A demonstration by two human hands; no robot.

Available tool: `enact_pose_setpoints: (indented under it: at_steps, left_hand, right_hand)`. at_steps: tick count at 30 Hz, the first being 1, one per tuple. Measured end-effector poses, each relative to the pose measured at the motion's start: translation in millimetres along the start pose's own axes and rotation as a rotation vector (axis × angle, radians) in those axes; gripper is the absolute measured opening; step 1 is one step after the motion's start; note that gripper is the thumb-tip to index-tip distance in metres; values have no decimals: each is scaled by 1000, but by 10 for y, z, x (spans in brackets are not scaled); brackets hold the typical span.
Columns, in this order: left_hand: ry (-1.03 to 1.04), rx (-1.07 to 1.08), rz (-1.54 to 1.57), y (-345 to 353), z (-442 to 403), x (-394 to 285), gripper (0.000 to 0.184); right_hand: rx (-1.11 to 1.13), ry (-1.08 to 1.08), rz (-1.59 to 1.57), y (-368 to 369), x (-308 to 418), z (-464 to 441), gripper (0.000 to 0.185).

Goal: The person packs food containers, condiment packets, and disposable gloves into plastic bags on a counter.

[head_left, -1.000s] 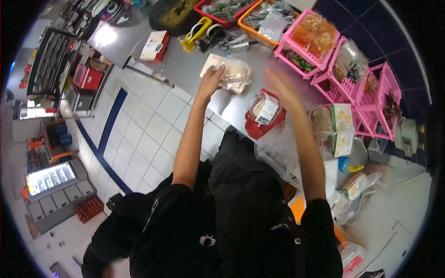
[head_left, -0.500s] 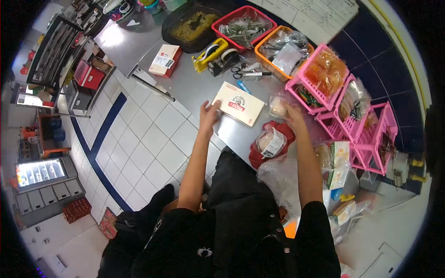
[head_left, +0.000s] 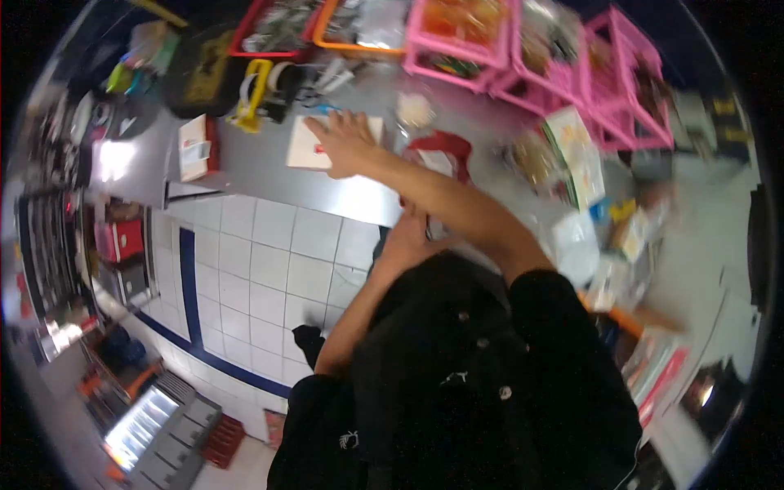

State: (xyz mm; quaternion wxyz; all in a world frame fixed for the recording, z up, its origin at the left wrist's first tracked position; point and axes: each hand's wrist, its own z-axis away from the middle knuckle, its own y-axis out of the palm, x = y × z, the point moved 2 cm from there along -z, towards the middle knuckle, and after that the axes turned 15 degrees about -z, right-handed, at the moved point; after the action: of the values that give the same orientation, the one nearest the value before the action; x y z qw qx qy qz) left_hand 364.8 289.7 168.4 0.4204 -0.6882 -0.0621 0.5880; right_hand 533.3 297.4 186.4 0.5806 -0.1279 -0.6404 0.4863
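My right hand [head_left: 341,145] reaches across and lies on top of a cream cardboard box [head_left: 304,155] with a small red print, its fingers spread. Below my right forearm, my left hand [head_left: 408,235] is at the table's front edge, close to a red cloth [head_left: 457,147]. Its fingertips are blurred and partly covered by the forearm, so their grip is unclear. A pale round item in clear plastic [head_left: 415,110] sits just right of the box. On the red cloth lies a wrapped item with a white label [head_left: 437,162], partly hidden by my arm.
A yellow tape dispenser [head_left: 255,91] and a second box [head_left: 196,149] stand to the left. Behind are a red basket [head_left: 238,41], an orange basket [head_left: 359,46] and stacked pink baskets [head_left: 457,51]. Plastic-wrapped goods [head_left: 531,159] lie on the right.
My right hand has left the plastic-wrapped round item and moved left onto the box. My left hand has let go of the box and moved beneath my right forearm. The view has turned.
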Motion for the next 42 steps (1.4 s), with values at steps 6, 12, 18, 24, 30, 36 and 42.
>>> enact_pose_setpoints:
  at_steps: [6,12,18,24,30,36,42]
  left_hand:
    - [-73,71,-344,135,-258,-334,75]
    - [202,150,-122,868,-749,45,39]
    - [-106,509,191,1000,-704,-137,27]
    - [-438,211,1068,1086,-819,-178,26]
    - [-337,316,1282,787,-755,-287,26]
    - [-114,123,610,832,-493,377,37]
    - [-164,422,546,2,-563,46,70]
  right_hand:
    - [-86,54,-103,-1378,-315,1591,109]
    - [-447,306,-620,-1322,-732,3330,116]
    - [-1238,418,-435,-225,-1247,3514,113]
    - [-951,637,-456,96,-954,3628,110]
    - [-778,1057,-615,61,-1257,3660,102]
    - [-789,1203,-138,286,-1667,3491,86]
    - [-871,1261,-146,514,-1660,3301,104]
